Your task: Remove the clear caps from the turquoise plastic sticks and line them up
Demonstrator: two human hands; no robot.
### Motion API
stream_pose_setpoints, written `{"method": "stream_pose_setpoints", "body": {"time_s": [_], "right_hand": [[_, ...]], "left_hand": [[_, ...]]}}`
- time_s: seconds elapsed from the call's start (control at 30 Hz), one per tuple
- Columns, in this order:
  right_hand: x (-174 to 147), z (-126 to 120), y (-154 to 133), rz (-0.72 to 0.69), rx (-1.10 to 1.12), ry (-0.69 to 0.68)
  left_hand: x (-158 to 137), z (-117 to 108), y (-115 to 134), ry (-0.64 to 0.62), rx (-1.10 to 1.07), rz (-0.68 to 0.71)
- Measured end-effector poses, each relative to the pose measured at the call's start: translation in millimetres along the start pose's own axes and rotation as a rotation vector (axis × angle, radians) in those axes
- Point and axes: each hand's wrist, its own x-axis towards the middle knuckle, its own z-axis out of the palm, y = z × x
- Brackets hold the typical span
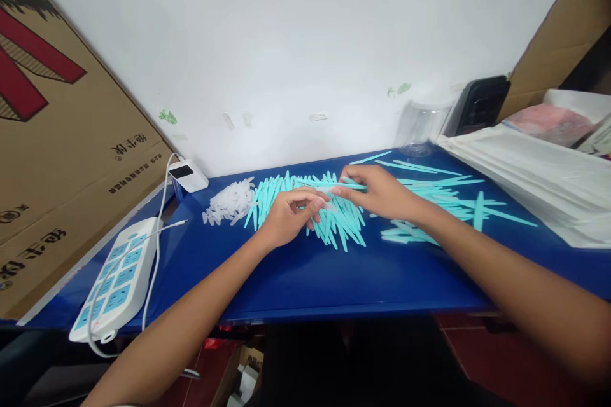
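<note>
My left hand (292, 215) is closed, thumb against fingers, on a small translucent sleeve-like piece (330, 205). Just right of it, my right hand (375, 189) pinches a slim turquoise stick (351, 186), shaped like an eyebrow razor, which points left toward the left hand's fingers. Under and behind both hands spreads a dense pile of similar turquoise sticks (337, 229). A heap of small translucent white pieces (231, 200) lies left of that pile. More turquoise sticks (439, 194) lie loosely to the right, partly hidden by my right forearm.
The blue table (305, 286) meets a white wall. At left are a power strip (119, 276) with a cable, a small white device (188, 175) and a cardboard box (71, 140). A clear plastic jar (422, 124), a black object (480, 105) and white bags (529, 178) stand right.
</note>
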Motion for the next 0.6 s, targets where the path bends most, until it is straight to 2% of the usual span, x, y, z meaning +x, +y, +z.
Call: {"method": "stream_pose_setpoints", "body": {"time_s": [0.23, 0.43, 0.6], "right_hand": [[-4.5, 7.0, 0.7, -0.019, -0.024, -0.047], [-6.4, 9.2, -1.4, -0.040, -0.047, -0.092], [-4.9, 8.9, 1.1, 0.049, -0.049, -0.107]], "left_hand": [[-0.4, 0.6, 5.1, 0.062, 0.006, -0.089], [-0.5, 2.6, -0.2, 0.083, -0.007, -0.082], [1.1, -1.3, -2.0, 0.247, 0.070, -0.065]]}}
